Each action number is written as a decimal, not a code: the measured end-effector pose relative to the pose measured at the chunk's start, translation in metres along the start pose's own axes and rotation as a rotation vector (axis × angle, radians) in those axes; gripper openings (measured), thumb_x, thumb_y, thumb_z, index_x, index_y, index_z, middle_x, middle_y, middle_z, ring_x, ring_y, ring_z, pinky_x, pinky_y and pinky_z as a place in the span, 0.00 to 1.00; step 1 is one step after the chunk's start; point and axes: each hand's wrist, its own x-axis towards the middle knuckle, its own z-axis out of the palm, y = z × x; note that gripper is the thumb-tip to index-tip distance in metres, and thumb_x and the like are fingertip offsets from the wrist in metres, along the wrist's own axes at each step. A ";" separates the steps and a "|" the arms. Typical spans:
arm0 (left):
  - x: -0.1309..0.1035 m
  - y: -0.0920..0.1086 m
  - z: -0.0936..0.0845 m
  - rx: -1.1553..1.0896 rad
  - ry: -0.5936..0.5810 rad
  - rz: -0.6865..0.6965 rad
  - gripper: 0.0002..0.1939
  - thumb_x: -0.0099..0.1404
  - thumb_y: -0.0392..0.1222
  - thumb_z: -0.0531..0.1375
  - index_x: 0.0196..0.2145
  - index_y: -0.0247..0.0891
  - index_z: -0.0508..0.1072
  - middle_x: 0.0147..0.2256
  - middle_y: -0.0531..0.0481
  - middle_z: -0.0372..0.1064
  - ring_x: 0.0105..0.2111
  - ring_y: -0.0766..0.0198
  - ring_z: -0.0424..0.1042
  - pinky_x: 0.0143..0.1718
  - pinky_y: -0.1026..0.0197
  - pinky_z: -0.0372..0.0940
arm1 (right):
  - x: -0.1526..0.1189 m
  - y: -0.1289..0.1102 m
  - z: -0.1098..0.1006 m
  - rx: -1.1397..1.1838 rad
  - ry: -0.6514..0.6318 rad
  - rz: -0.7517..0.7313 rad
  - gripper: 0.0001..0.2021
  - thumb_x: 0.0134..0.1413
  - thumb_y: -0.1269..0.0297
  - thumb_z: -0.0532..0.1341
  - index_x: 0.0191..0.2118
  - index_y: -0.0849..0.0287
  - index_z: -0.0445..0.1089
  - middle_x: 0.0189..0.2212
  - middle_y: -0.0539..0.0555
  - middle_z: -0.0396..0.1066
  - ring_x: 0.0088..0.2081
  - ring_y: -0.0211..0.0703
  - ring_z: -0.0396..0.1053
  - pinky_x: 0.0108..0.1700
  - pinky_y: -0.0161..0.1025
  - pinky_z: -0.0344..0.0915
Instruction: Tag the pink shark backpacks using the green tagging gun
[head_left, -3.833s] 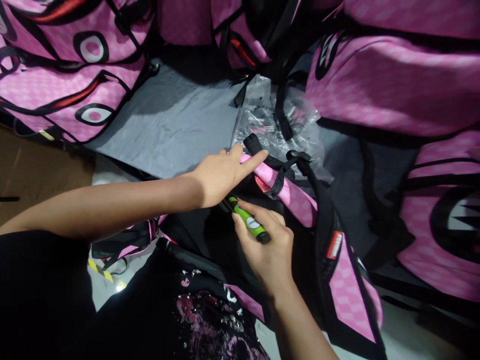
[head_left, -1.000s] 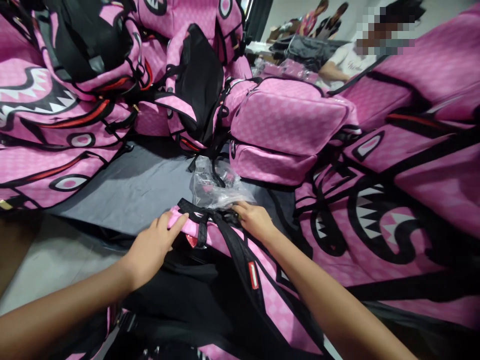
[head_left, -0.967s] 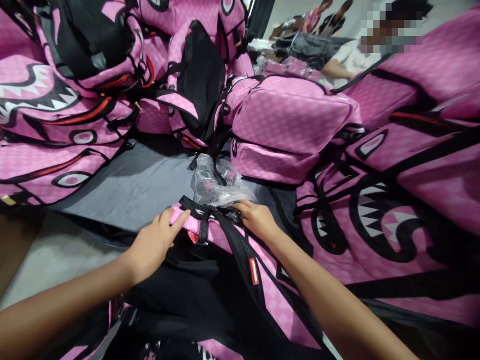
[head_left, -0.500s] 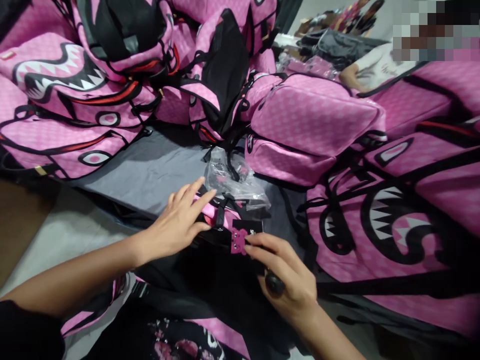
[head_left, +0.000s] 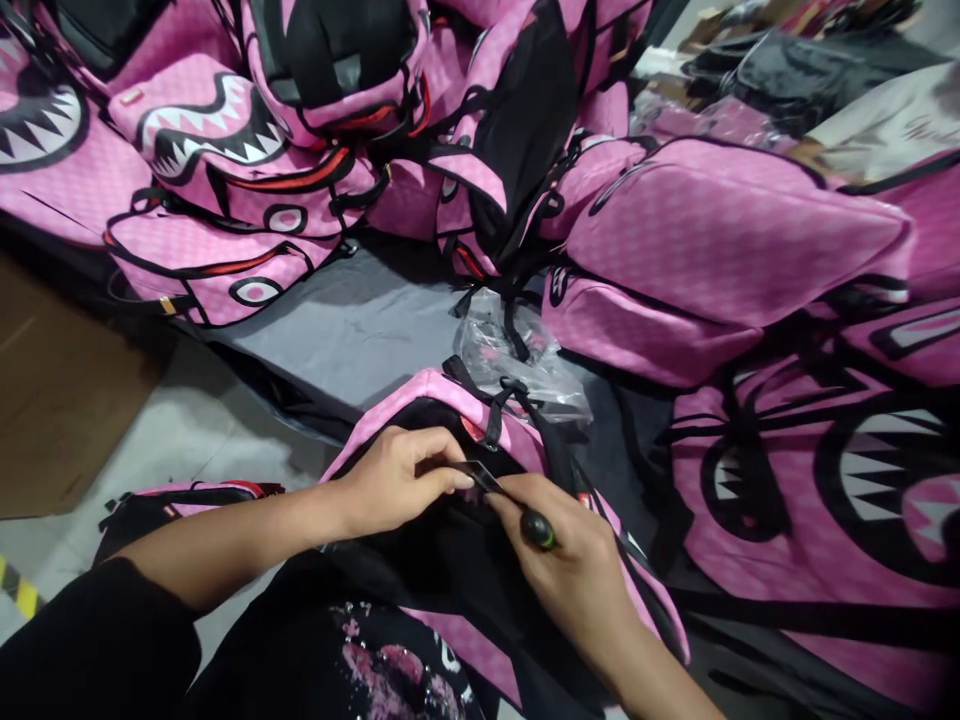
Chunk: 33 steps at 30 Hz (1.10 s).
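My left hand (head_left: 401, 480) is closed, thumb and forefinger pinching one end of a small dark hang tag (head_left: 482, 476), seen nearly edge-on. The fingertips of my right hand (head_left: 559, 560) pinch its other end. A tool's rounded black handle end with a green ring (head_left: 538, 530) sticks out of my right fist; the tool's working end is hidden. Right beneath both hands lies a pink and black backpack (head_left: 435, 395), its dark side up, with a black strap loop (head_left: 495, 420) at its top edge.
A crumpled clear plastic bag (head_left: 525, 350) lies just beyond the backpack on the grey table cover (head_left: 337, 320). Pink shark-mouth bags (head_left: 217, 250) are piled at the back left, more pink bags (head_left: 720, 250) at the right. A cardboard box (head_left: 67, 390) stands at the left.
My left hand has come from resting open on the backpack to pinching the tag. The tag has turned from face-up to nearly edge-on. More of the backpack shows, and the view has shifted left.
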 end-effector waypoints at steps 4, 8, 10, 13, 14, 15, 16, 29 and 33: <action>-0.018 -0.034 -0.023 0.347 0.296 0.141 0.21 0.64 0.46 0.65 0.53 0.40 0.70 0.54 0.45 0.71 0.55 0.58 0.70 0.58 0.53 0.64 | 0.003 0.011 0.009 -0.198 0.030 0.015 0.08 0.62 0.71 0.57 0.39 0.59 0.74 0.31 0.53 0.79 0.31 0.40 0.77 0.33 0.33 0.72; -0.027 -0.079 -0.039 0.461 0.263 -0.213 0.43 0.62 0.51 0.65 0.68 0.39 0.52 0.68 0.37 0.52 0.67 0.48 0.55 0.65 0.41 0.56 | 0.010 0.022 0.026 -0.353 -0.048 0.013 0.20 0.50 0.80 0.53 0.45 0.59 0.74 0.33 0.52 0.79 0.31 0.42 0.77 0.30 0.34 0.69; -0.029 -0.093 -0.038 0.419 0.153 -0.268 0.42 0.62 0.51 0.64 0.68 0.38 0.52 0.67 0.37 0.55 0.66 0.49 0.58 0.65 0.44 0.57 | 0.016 0.021 0.032 -0.425 -0.119 0.013 0.25 0.42 0.81 0.53 0.45 0.58 0.75 0.32 0.52 0.79 0.31 0.43 0.76 0.29 0.35 0.67; -0.032 -0.102 -0.033 0.404 0.172 -0.250 0.36 0.63 0.53 0.62 0.65 0.38 0.58 0.62 0.40 0.63 0.61 0.51 0.65 0.63 0.48 0.61 | 0.023 0.011 0.032 -0.451 -0.183 0.074 0.25 0.40 0.82 0.53 0.44 0.57 0.75 0.32 0.51 0.79 0.33 0.42 0.75 0.32 0.35 0.67; -0.033 -0.103 -0.031 0.412 0.195 -0.246 0.36 0.64 0.53 0.61 0.65 0.39 0.59 0.61 0.41 0.65 0.60 0.51 0.67 0.62 0.48 0.62 | 0.024 0.006 0.031 -0.440 -0.190 0.092 0.25 0.41 0.83 0.53 0.44 0.57 0.75 0.34 0.52 0.78 0.36 0.42 0.75 0.35 0.34 0.67; -0.035 -0.105 -0.031 0.422 0.211 -0.242 0.35 0.63 0.54 0.60 0.64 0.39 0.60 0.61 0.42 0.66 0.60 0.51 0.68 0.61 0.48 0.63 | 0.024 0.001 0.032 -0.433 -0.200 0.103 0.24 0.42 0.84 0.53 0.43 0.57 0.74 0.37 0.53 0.78 0.39 0.42 0.74 0.37 0.34 0.67; -0.036 -0.108 -0.031 0.433 0.222 -0.237 0.35 0.63 0.54 0.60 0.64 0.40 0.60 0.60 0.43 0.67 0.59 0.51 0.68 0.61 0.49 0.64 | 0.025 -0.004 0.034 -0.432 -0.227 0.109 0.23 0.43 0.84 0.53 0.43 0.57 0.74 0.40 0.54 0.78 0.42 0.43 0.73 0.39 0.34 0.66; -0.039 -0.131 -0.035 0.488 0.250 -0.214 0.39 0.61 0.64 0.59 0.64 0.41 0.63 0.58 0.46 0.70 0.57 0.51 0.71 0.58 0.51 0.67 | 0.053 -0.005 0.040 -0.420 -0.844 0.273 0.13 0.56 0.73 0.56 0.44 0.57 0.74 0.35 0.56 0.79 0.37 0.47 0.76 0.33 0.37 0.61; -0.042 -0.147 -0.037 0.415 0.264 -0.240 0.40 0.58 0.66 0.60 0.61 0.40 0.66 0.57 0.47 0.71 0.58 0.50 0.70 0.59 0.50 0.66 | 0.060 -0.004 0.056 -0.465 -0.973 0.249 0.13 0.58 0.70 0.59 0.47 0.55 0.74 0.37 0.55 0.79 0.41 0.50 0.77 0.33 0.38 0.65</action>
